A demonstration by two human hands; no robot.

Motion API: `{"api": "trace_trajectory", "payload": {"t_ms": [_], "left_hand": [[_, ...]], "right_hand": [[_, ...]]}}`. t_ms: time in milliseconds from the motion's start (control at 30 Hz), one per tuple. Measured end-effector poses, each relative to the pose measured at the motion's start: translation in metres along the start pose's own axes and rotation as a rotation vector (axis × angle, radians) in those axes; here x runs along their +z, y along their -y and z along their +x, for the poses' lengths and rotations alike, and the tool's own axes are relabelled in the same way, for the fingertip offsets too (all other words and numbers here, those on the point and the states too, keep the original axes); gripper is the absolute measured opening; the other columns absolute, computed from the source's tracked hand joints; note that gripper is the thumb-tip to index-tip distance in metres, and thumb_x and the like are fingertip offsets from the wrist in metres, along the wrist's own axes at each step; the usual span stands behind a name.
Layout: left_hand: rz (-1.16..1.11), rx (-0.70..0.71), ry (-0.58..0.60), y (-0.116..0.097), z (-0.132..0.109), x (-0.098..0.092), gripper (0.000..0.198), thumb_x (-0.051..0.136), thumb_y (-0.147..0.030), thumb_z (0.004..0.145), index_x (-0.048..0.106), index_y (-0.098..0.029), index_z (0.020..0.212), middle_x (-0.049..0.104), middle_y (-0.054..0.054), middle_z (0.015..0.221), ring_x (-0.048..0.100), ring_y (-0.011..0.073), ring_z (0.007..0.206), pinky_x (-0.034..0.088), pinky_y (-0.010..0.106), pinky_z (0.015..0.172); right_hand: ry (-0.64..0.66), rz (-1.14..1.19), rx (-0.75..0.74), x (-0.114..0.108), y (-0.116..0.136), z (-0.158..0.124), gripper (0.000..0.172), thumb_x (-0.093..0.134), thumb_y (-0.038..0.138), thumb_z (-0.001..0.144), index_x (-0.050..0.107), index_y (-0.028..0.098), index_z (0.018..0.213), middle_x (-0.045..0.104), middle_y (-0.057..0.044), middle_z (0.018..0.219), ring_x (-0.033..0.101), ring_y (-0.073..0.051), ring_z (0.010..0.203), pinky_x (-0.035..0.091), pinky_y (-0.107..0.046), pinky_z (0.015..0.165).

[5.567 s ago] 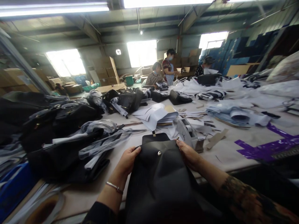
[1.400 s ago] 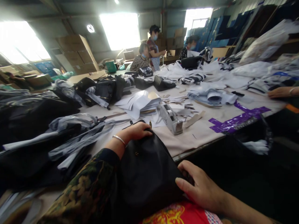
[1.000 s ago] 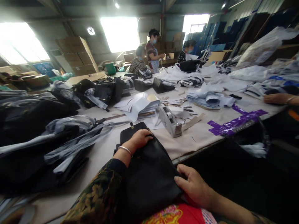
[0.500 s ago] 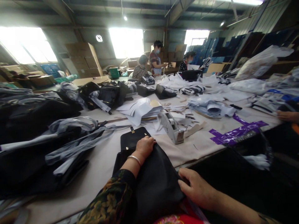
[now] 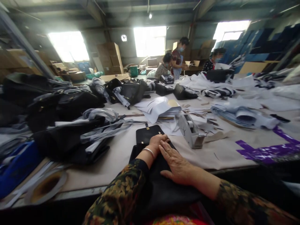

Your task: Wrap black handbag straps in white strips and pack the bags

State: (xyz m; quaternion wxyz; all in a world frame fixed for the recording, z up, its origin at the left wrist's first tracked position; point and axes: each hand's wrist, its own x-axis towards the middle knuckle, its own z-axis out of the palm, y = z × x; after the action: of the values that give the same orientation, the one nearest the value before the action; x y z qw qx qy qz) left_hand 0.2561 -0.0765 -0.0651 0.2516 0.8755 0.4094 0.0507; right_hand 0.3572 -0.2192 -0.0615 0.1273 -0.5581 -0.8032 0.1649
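Observation:
A black bag (image 5: 161,190) slants from my lap up onto the table, its flap with small gold-coloured fittings pointing away from me. Near the flap, my left hand (image 5: 156,144) is closed on the bag's upper part, a bangle around the wrist; some of its fingers are hidden. Lying on the bag with fingers stretched out is my right hand (image 5: 177,162); its fingertips touch or nearly touch the left hand. Just beyond, to the right, stands a grey tape dispenser (image 5: 191,132).
Black bags with clear wrapping (image 5: 77,140) are heaped on the left, near a tape roll (image 5: 45,187) and a blue bin (image 5: 20,167). White papers (image 5: 157,107) lie ahead. Purple tape (image 5: 264,151) sits at the table's right edge. Several people work across the table.
My right hand has left the bag's lower right edge and now lies flat beside my left hand. The left hand keeps its place on the bag. The view has swung left.

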Motion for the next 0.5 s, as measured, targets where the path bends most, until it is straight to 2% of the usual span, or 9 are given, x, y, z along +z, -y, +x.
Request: {"api": "trace_trajectory", "payload": {"t_ms": [100, 167, 233, 300, 400, 500], "left_hand": [[0.062, -0.091, -0.093, 0.011, -0.014, -0.027, 0.026, 0.063, -0.027, 0.094, 0.065, -0.014, 0.117, 0.067, 0.014, 0.117, 0.065, 0.0277, 0.11, 0.052, 0.047, 0.096], [0.063, -0.091, -0.12, 0.027, -0.032, -0.055, 0.023, 0.066, -0.026, 0.091, 0.069, -0.016, 0.112, 0.068, 0.015, 0.119, 0.064, 0.0293, 0.115, 0.049, 0.043, 0.101], [0.008, -0.044, -0.111, 0.049, -0.055, -0.084, 0.025, 0.061, -0.034, 0.094, 0.07, -0.021, 0.113, 0.071, 0.008, 0.118, 0.065, 0.0235, 0.113, 0.048, 0.034, 0.102], [-0.169, 0.032, -0.02, 0.073, -0.079, -0.105, 0.033, 0.051, -0.042, 0.099, 0.069, -0.022, 0.117, 0.073, 0.005, 0.115, 0.068, 0.0193, 0.106, 0.052, 0.03, 0.095], [-0.456, 0.062, 0.133, 0.103, -0.107, -0.114, 0.046, 0.053, -0.045, 0.096, 0.062, -0.019, 0.132, 0.068, 0.009, 0.13, 0.066, 0.0212, 0.112, 0.053, 0.031, 0.092], [-0.506, 0.046, 0.172, 0.122, -0.115, -0.102, 0.06, 0.068, -0.038, 0.085, 0.057, -0.018, 0.14, 0.065, 0.012, 0.136, 0.062, 0.0235, 0.119, 0.049, 0.033, 0.098]], "right_hand": [[0.07, -0.023, 0.057, 0.008, -0.007, -0.003, 0.098, 0.066, 0.049, 0.084, 0.02, 0.01, 0.161, 0.01, -0.021, 0.167, 0.012, -0.036, 0.154, 0.024, -0.054, 0.122], [0.132, -0.049, 0.074, 0.005, -0.007, -0.004, 0.092, 0.062, 0.054, 0.087, 0.025, 0.012, 0.16, 0.012, -0.02, 0.166, 0.013, -0.036, 0.154, 0.022, -0.053, 0.122], [0.164, -0.077, 0.07, 0.001, -0.007, -0.004, 0.086, 0.059, 0.057, 0.089, 0.03, 0.016, 0.159, 0.013, -0.017, 0.167, 0.013, -0.036, 0.153, 0.022, -0.053, 0.123], [0.175, -0.099, 0.055, 0.001, -0.008, -0.003, 0.082, 0.056, 0.059, 0.091, 0.033, 0.02, 0.159, 0.014, -0.015, 0.167, 0.013, -0.036, 0.153, 0.023, -0.055, 0.122], [0.167, -0.124, 0.032, 0.006, -0.012, -0.003, 0.08, 0.053, 0.061, 0.092, 0.032, 0.023, 0.159, 0.015, -0.014, 0.167, 0.015, -0.036, 0.153, 0.026, -0.058, 0.12], [0.155, -0.154, 0.014, 0.01, -0.017, -0.004, 0.078, 0.051, 0.063, 0.093, 0.034, 0.023, 0.158, 0.017, -0.014, 0.167, 0.016, -0.036, 0.153, 0.028, -0.058, 0.119]]}}
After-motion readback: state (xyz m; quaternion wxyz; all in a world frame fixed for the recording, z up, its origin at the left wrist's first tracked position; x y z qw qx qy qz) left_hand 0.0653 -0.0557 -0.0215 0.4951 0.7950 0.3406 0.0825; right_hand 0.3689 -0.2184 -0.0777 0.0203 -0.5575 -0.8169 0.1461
